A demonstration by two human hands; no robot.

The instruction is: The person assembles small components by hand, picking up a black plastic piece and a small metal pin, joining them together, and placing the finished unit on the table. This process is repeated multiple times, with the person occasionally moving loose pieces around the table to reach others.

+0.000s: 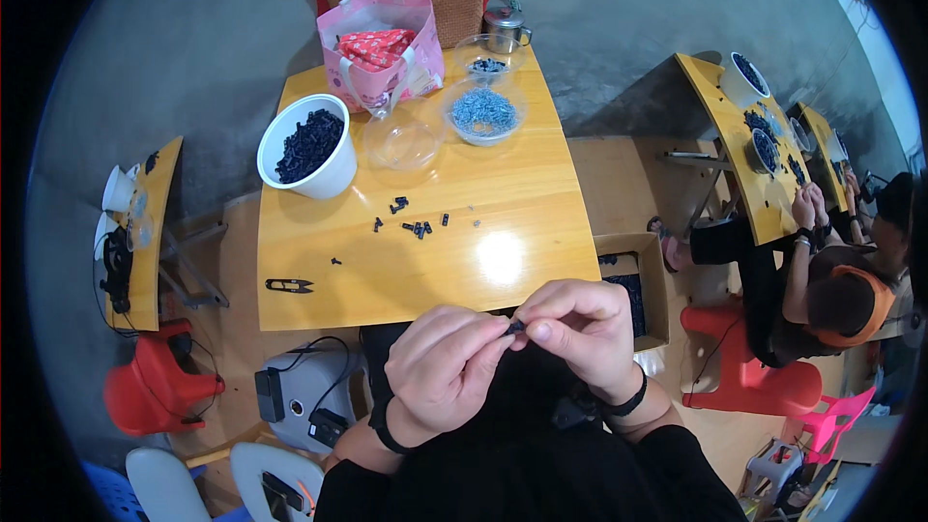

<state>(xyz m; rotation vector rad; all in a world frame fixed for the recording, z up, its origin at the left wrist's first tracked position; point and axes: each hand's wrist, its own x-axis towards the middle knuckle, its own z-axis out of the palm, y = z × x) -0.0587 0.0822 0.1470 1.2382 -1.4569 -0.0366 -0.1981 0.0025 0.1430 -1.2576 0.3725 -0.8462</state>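
Note:
In front of my body, just off the table's near edge, both my hands meet at a small black plastic piece [516, 327]. My left hand [440, 364] pinches one side of it between thumb and fingertips. From the other side my right hand [583, 333] grips it with thumb and forefinger; the fingers cover much of its shape. Beyond them, several similar black pieces [422, 229] lie loose on the wooden table [406, 285]. A pair of black thread snips [289, 285] rests near the table's left corner.
A white bucket [335, 172] holds many black pieces. Beside it are a see-through bowl [406, 147], a bowl of small silvery parts [485, 114], a pink bag [425, 39] and a metal mug [504, 27]. A cardboard box [655, 280] stands right; a co-worker [831, 295] sits farther right.

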